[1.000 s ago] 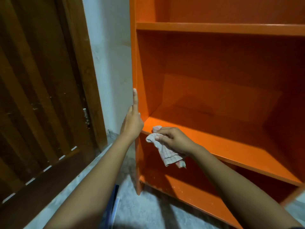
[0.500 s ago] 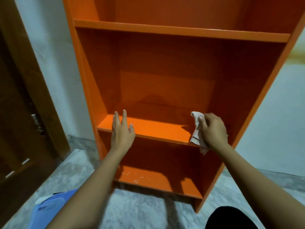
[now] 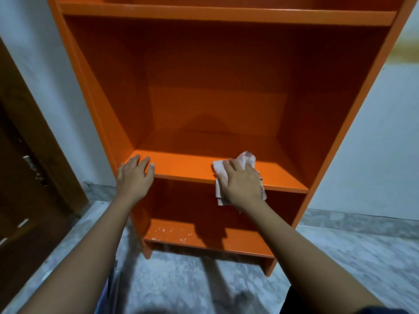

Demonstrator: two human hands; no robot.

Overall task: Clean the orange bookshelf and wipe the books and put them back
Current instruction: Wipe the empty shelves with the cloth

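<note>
Cloth (image 3: 246,157) under right hand (image 3: 241,184), fingers flat | left hand (image 3: 135,177) flat on shelf (image 3: 186,165)

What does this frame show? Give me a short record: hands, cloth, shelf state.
left hand: flat, fingers straight, resting on the front left corner of the middle shelf
right hand: presses the cloth onto the middle shelf's front edge, right of centre
cloth: pale, crumpled, partly under the palm, one end hanging over the edge
orange bookshelf: upright against a pale wall
bottom shelf: white specks scattered on its left part
</note>
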